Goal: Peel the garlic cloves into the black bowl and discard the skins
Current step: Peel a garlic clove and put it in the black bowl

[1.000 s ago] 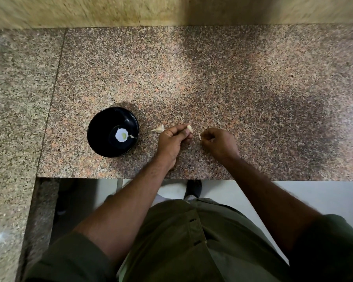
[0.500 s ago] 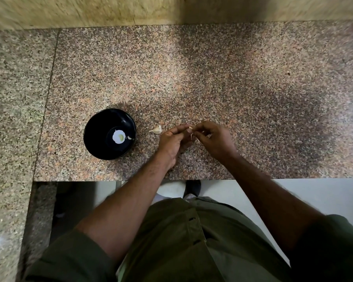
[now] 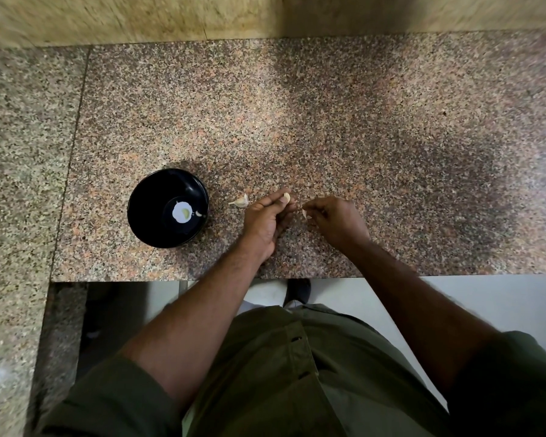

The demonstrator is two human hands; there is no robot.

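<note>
Right of the round black bowl, the left hand pinches a pale garlic clove — the right hand pinches what looks like papery skin.

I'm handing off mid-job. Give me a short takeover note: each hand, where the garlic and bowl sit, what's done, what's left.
Left hand: pinches a garlic clove at its fingertips, above the granite counter.
Right hand: pinches a strip of skin just right of that clove.
Black bowl: on the counter to the left; one peeled clove and a small pale bit lie inside.
Unpeeled clove: on the counter between bowl and left hand.
Done: one clove in the bowl.
Left: finish the held clove, drop it in, peel the last one, discard the skins.
</note>
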